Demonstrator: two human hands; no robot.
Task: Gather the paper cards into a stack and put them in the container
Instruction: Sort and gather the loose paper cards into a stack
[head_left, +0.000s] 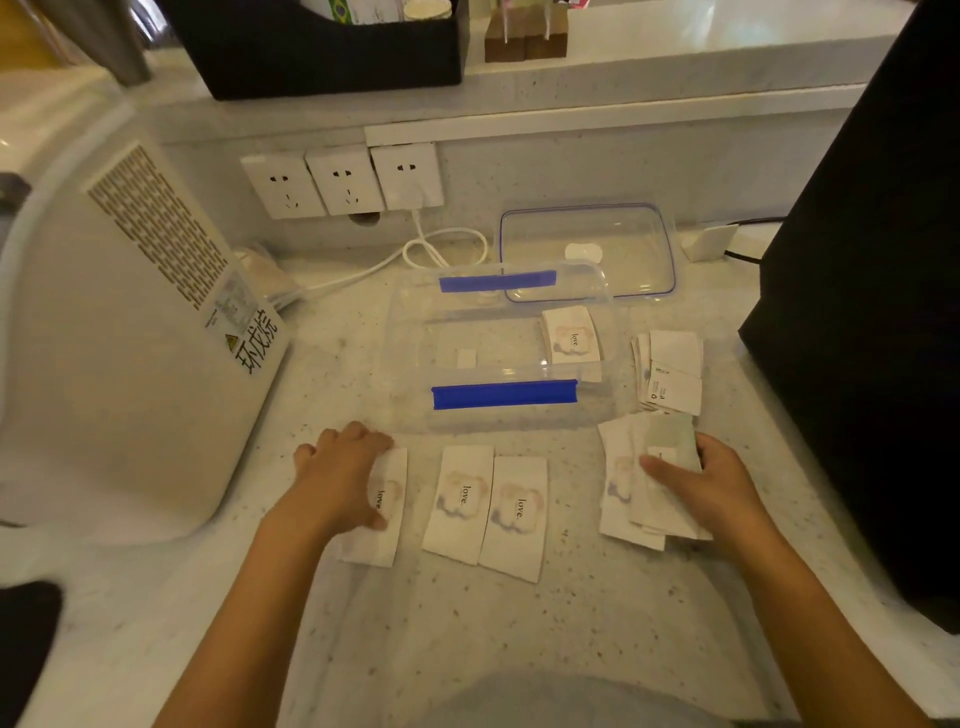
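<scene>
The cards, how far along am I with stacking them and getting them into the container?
Early on. The clear container is open, its lid set behind it, and one card seems to be inside. Your left hand is on a single card; your right hand holds a loose bunch. Left: two cards between your hands and a pile right of the container.
</scene>
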